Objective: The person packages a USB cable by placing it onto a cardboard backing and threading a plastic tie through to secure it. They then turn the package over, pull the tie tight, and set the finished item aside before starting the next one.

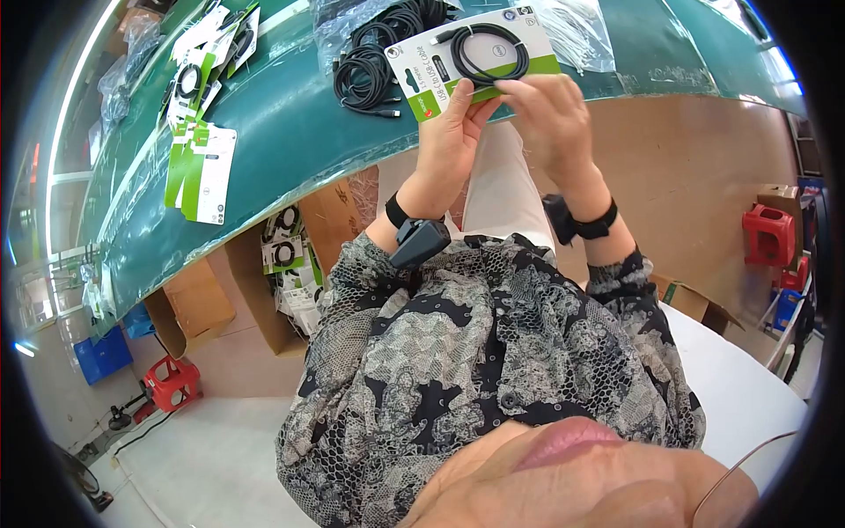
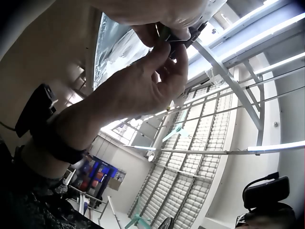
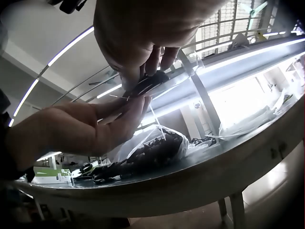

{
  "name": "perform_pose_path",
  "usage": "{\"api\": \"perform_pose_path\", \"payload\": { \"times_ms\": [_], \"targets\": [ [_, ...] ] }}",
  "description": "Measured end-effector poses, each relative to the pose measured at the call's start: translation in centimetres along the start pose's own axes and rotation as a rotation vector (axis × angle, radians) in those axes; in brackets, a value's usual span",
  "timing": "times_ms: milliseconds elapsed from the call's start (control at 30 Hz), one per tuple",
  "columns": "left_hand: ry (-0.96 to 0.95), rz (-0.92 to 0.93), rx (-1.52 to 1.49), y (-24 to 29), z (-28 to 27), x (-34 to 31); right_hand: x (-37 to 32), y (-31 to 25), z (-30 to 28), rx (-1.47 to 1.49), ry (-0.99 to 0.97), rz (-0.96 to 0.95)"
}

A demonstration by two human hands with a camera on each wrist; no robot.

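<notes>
A white and green USB-C cable card (image 1: 422, 63) is held up over the front edge of the green table. My left hand (image 1: 449, 145) grips its lower edge, thumb on the printed front. Lying against the card is a coiled black cable (image 1: 523, 62) bound with small white ties. My right hand (image 1: 556, 119) pinches at the lower side of this coil with thumb and forefinger. In the right wrist view, the right hand's fingers (image 3: 152, 62) bend over the dark coil (image 3: 147, 83) from above, while the left hand (image 3: 81, 129) supports from below.
Loose black cable coils (image 1: 365, 81) lie behind the card on the table (image 1: 282, 114). A plastic bag of white strips (image 1: 576, 35) is at the back right. Several carded cables (image 1: 202, 172) are piled on the left. Below stands a cardboard box (image 1: 255, 290) with more packaged cables.
</notes>
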State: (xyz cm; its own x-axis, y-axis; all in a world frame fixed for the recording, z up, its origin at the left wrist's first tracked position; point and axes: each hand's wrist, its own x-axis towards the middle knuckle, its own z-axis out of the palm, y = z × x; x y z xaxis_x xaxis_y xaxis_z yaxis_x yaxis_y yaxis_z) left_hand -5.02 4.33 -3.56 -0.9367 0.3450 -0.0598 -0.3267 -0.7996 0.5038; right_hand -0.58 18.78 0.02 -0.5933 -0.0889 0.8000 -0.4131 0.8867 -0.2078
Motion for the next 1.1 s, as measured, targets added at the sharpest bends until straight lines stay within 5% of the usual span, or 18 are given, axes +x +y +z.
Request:
{"api": "perform_pose_path", "payload": {
  "times_ms": [233,500,633,733,900,1033,1100],
  "targets": [
    [0.023,-0.071,-0.074,0.2,0.0,-0.7,0.3,-0.7,2.3,-0.009,-0.008,-0.194],
    [0.05,-0.054,-0.097,-0.4,-0.1,-0.3,0.3,-1.0,2.8,-0.023,0.057,-0.126],
    [0.039,-0.04,-0.155,0.0,0.3,-0.3,0.3,-0.3,2.4,0.273,0.104,-0.106],
    [-0.076,0.095,0.014,0.5,0.6,-0.7,0.1,-0.7,1.0,0.551,-0.03,0.105],
    [-0.126,0.083,0.032,0.9,0.2,-0.9,0.0,-1.1,0.5,0.419,-0.011,-0.007],
    [-0.199,0.31,0.36,2.0,0.9,-1.5,-0.9,-1.1,0.6,0.625,0.017,0.102],
    [-0.484,0.68,0.73,4.2,2.4,-1.5,-1.0,-1.7,0.5,0.729,0.111,0.133]
  ]
}}
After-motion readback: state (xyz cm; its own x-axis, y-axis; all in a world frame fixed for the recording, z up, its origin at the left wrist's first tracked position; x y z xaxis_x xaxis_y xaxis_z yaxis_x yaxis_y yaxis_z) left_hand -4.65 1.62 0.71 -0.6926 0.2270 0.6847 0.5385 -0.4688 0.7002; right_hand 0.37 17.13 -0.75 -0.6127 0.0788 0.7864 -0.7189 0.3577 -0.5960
